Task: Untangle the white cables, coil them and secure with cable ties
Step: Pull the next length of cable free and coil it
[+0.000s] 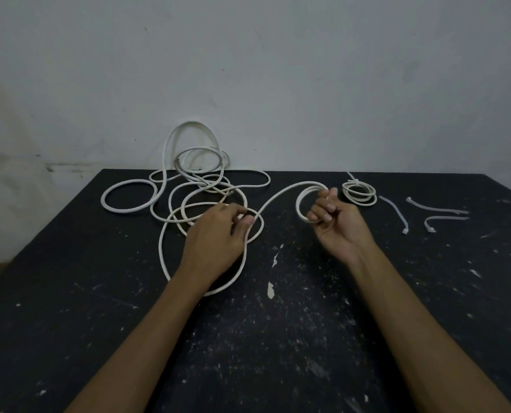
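Pinching the cable (281, 194), the left hand (215, 236) fed slack; the right hand (336, 220), beside the tied coil (360, 193), gripped a forming loop.

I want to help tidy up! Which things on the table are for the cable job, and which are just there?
For the job: tangled white cable; new coil held in the right hand; left hand pinching the cable; finished tied coil; three loose cable ties.

Just there: black table; wall.
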